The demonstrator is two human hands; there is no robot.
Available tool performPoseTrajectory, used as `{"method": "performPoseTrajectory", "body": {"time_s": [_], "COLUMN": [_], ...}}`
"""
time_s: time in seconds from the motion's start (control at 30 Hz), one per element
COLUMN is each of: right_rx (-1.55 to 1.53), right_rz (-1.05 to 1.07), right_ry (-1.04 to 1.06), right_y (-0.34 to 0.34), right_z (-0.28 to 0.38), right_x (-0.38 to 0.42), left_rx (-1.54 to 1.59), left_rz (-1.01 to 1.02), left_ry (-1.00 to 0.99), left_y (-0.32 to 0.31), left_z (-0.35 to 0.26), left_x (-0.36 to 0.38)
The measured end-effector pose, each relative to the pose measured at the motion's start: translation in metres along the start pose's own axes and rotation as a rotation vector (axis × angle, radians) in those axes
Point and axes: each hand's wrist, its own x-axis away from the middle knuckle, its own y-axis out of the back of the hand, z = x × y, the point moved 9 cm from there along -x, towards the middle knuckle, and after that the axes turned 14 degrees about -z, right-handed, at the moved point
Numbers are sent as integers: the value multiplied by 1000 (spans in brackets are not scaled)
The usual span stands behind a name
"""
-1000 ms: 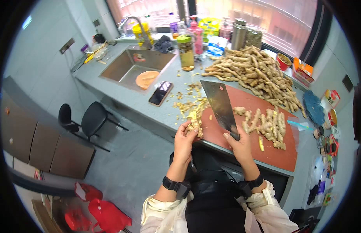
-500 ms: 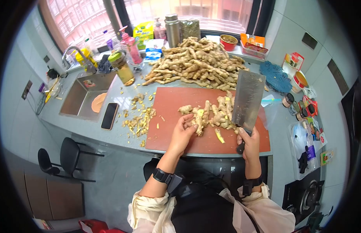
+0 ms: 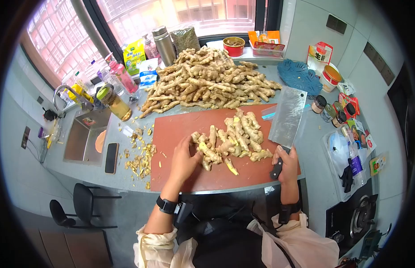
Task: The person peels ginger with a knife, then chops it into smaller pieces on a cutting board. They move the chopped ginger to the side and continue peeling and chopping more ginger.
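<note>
My right hand [image 3: 285, 163] is wrapped around the black handle of a cleaver [image 3: 288, 117], its broad blade pointing up and away from me over the board's right side. My left hand [image 3: 185, 157] rests low over the left of the red-brown cutting board [image 3: 172, 129], thumb and fingers apart. Close by its thumb lies a piece of ginger [image 3: 210, 154] with a pale yellow cut face; whether they touch is hard to tell. More ginger pieces [image 3: 243, 134] are gathered in the board's middle, and a small yellow-sided sliver [image 3: 231, 167] sits nearer me.
A big heap of ginger [image 3: 207, 80] stands behind the board. Trimmings [image 3: 140, 158] and a phone [image 3: 111, 158] lie left, beside the sink [image 3: 85, 143]. To the right are a blue scalloped plate [image 3: 300, 77], small jars [image 3: 327, 112], a plastic tray [image 3: 343, 165] and a stove [image 3: 357, 219].
My left hand has come away from the yellow-cut ginger piece it held, which now lies on the board. The cleaver stays raised in my right hand. The camera view has shifted.
</note>
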Motion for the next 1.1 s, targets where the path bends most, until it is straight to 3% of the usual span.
{"method": "performPoseTrajectory", "body": {"time_s": [0.03,0.1,0.13,0.27,0.4,0.47,0.57,0.9,0.97,1.1], "right_rx": [34,64,89,123,131,124,135,213,210,258], "right_rz": [1,-1,-3,5,11,19,31,70,60,52], "right_ry": [3,7,6,8,2,1,-22,46,54,60], "right_y": [0,-2,-4,2,2,2,4,-9,-7,-9], "right_z": [-1,-2,0,-3,-6,-8,-16,-9,-8,-6], "right_x": [-2,-3,-2,-1,0,-2,-1,1,1,3], "left_rx": [2,321,288,201,245,172,139,-231,-227,-90], "left_rz": [4,175,143,217,269,242,217,135,74,14], "left_ry": [-6,331,234,142,158,13,78,-47,-107,23], "left_y": [-3,-22,-27,-43,-47,-41,-24,1,-2,-1], "left_z": [-7,0,-5,-16,-21,-28,-23,-52,-54,-36], "left_x": [-2,3,1,-11,-26,-35,-39,4,10,11]}}
